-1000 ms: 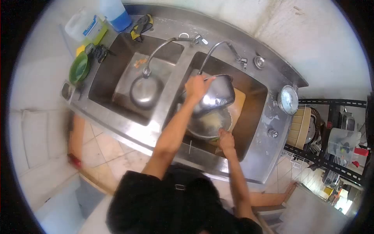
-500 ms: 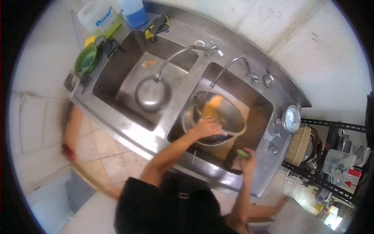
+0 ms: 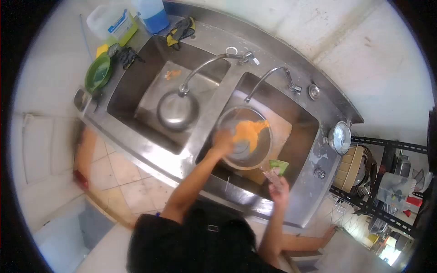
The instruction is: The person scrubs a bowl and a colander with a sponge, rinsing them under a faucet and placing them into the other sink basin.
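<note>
A round metal pot (image 3: 271,144) sits in the right-hand sink, with an orange cloth-like or food-like mass (image 3: 249,134) inside it. My left hand (image 3: 223,143) is at the pot's left rim; its fingers are smeared by motion, so its grip does not show. In my right hand (image 3: 279,191), closed fingers hold a green scouring pad (image 3: 278,166) together with a ragged pinkish-brown piece (image 3: 272,176). That hand is at the sink's front, just right of the pot.
A curved faucet (image 3: 268,75) reaches over the right sink. In the left sink, an upturned metal bowl (image 3: 178,110) lies under another faucet (image 3: 207,63). A green basin (image 3: 99,73), bottles (image 3: 152,18) and gloves (image 3: 181,32) line the counter. A metal bowl (image 3: 340,139) stands at right.
The tilted pot now lies flatter, its orange contents spread in view. My left hand has moved left to the rim. My right hand has brought the green pad up and left, closer to the pot.
</note>
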`<state>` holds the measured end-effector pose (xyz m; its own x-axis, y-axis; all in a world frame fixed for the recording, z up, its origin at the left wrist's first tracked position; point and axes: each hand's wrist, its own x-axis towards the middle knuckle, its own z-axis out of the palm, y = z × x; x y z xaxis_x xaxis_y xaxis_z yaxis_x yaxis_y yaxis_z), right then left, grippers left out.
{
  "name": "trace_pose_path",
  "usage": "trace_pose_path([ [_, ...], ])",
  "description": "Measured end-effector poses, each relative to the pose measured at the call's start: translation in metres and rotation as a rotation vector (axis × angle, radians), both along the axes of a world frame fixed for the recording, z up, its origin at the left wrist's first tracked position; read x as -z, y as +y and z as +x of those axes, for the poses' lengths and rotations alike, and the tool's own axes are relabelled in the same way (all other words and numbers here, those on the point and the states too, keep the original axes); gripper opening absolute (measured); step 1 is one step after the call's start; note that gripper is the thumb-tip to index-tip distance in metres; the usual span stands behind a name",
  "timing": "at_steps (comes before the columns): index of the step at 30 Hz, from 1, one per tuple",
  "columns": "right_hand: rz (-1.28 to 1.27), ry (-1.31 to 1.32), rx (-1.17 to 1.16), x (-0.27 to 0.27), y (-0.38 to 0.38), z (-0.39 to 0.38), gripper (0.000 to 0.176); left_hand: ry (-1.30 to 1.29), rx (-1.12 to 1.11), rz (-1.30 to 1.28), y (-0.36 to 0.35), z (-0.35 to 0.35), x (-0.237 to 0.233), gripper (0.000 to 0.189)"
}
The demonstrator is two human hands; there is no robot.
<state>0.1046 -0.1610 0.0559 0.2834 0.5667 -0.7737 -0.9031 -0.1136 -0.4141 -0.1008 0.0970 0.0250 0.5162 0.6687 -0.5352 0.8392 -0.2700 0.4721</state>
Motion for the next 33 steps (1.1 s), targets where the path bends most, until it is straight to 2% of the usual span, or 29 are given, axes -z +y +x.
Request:
trace_pose_path([
  [1,0.003,-0.007,-0.007,-0.002,0.001,-0.006,0.027,-0.168,-0.194,0.06,0.017,0.012,-0.002,0.093],
  [3,-0.014,-0.059,-0.01,-0.017,0.013,-0.016,0.028,-0.766,-0.494,0.366,0.055,0.053,-0.018,0.095],
  [5,-0.054,-0.165,-0.041,-0.033,0.018,-0.02,0.031,-0.89,-0.569,0.365,0.095,0.093,-0.051,0.069],
  [7,-0.081,-0.143,-0.05,-0.029,0.01,-0.016,0.036,-0.762,-0.481,0.089,0.136,0.128,-0.03,0.054],
  [8,-0.061,-0.169,-0.062,-0.032,0.011,-0.016,0.036,-0.756,-0.467,0.081,0.13,0.13,-0.032,0.054],
  [9,-0.037,-0.196,-0.074,-0.034,0.01,-0.016,0.036,-0.723,-0.582,-0.081,0.125,0.132,-0.036,0.049],
  [10,-0.022,-0.115,-0.04,-0.012,-0.003,-0.008,0.037,-0.683,-0.696,-0.242,0.12,0.136,-0.04,0.05],
  [11,-0.018,-0.11,-0.023,-0.007,-0.006,-0.004,0.037,-0.677,-0.678,-0.241,0.101,0.137,-0.045,0.05],
  [13,0.0,-0.067,-0.032,0.001,-0.011,-0.003,0.045,-0.754,-0.554,-0.733,0.051,0.135,-0.049,0.053],
  [15,-0.021,-0.082,-0.029,0.004,-0.022,0.0,0.046,-0.67,-0.494,-0.678,0.045,0.123,-0.041,0.052],
  [19,-0.043,-0.203,-0.032,-0.016,-0.033,0.0,0.047,-0.401,0.148,-0.09,0.088,0.067,-0.051,0.045],
  [22,-0.018,-0.179,-0.007,-0.011,-0.04,-0.001,0.047,-0.29,0.104,-0.049,0.101,0.039,-0.028,0.044],
  [26,-0.032,-0.152,0.023,-0.016,-0.034,-0.004,0.047,-0.277,0.057,-0.073,0.082,0.029,-0.054,0.041],
  [28,-0.033,-0.132,0.033,-0.017,-0.035,-0.006,0.047,-0.275,0.143,0.068,0.08,0.03,-0.05,0.039],
  [31,-0.054,-0.174,0.006,-0.016,-0.036,-0.003,0.046,-0.214,0.187,-0.007,0.093,0.044,-0.082,0.039],
  [32,-0.055,-0.179,0.01,-0.014,-0.038,-0.003,0.047,-0.332,0.136,-0.119,0.099,0.046,-0.086,0.039],
  [33,-0.055,-0.184,0.012,-0.013,-0.041,-0.002,0.047,-0.333,0.139,-0.12,0.103,0.047,-0.084,0.039],
])
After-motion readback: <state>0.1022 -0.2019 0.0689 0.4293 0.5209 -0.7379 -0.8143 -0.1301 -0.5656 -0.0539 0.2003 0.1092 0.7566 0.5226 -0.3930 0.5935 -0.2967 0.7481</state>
